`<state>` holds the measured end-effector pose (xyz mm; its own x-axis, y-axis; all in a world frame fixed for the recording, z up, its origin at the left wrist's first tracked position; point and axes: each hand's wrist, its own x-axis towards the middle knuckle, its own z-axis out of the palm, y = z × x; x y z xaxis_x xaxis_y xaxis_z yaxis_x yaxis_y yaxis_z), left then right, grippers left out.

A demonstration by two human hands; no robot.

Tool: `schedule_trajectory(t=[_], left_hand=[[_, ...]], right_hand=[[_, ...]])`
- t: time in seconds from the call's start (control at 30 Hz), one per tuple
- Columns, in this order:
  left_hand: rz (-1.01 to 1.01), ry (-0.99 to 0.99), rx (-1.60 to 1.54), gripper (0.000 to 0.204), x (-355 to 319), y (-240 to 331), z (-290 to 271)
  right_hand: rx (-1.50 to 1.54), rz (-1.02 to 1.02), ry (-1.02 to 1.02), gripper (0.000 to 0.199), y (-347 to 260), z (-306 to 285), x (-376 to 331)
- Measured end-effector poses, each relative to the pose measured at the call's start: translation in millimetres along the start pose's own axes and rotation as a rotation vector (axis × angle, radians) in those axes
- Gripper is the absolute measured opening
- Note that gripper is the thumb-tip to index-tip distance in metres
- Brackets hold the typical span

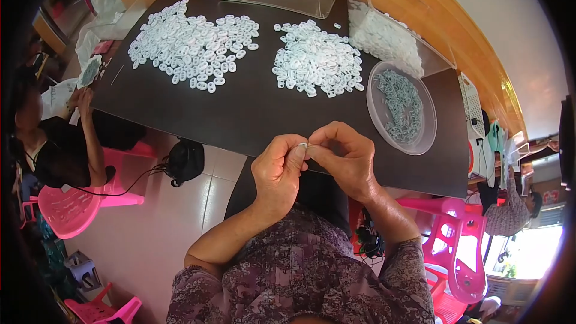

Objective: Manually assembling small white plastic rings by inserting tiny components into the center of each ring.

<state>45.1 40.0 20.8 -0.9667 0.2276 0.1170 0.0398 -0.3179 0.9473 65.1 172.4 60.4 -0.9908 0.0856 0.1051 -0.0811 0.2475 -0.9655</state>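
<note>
In front of my body, at the near table edge, my left hand pinches a small white plastic piece between thumb and forefinger. Fingertips of my right hand meet it there, pressed together; whatever they hold is too small or hidden to make out. Beyond my hands lies a heap of small white oval pieces with holes. Farther left spreads a larger pile of similar white ovals. To the right, a round clear tub holds many tiny grey-green parts.
A clear rectangular bin stands at the dark table's far edge. Right of it sits a clear container of white pieces. Pink plastic chairs stand around. Another person works at the left; someone else is far right.
</note>
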Motion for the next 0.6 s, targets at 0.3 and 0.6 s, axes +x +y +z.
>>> schedule_trajectory(t=[0.3, 0.6], left_hand=[[-0.017, -0.007, -0.046, 0.004, -2.5, 10.3, -0.9], [0.130, 0.048, 0.131, 0.005, -12.4, 4.3, -1.8]], right_hand=[[0.190, 0.010, 0.062, 0.012, -3.3, 7.3, -8.0], [0.187, -0.067, 0.042, 0.010, 5.5, 15.2, -13.1]])
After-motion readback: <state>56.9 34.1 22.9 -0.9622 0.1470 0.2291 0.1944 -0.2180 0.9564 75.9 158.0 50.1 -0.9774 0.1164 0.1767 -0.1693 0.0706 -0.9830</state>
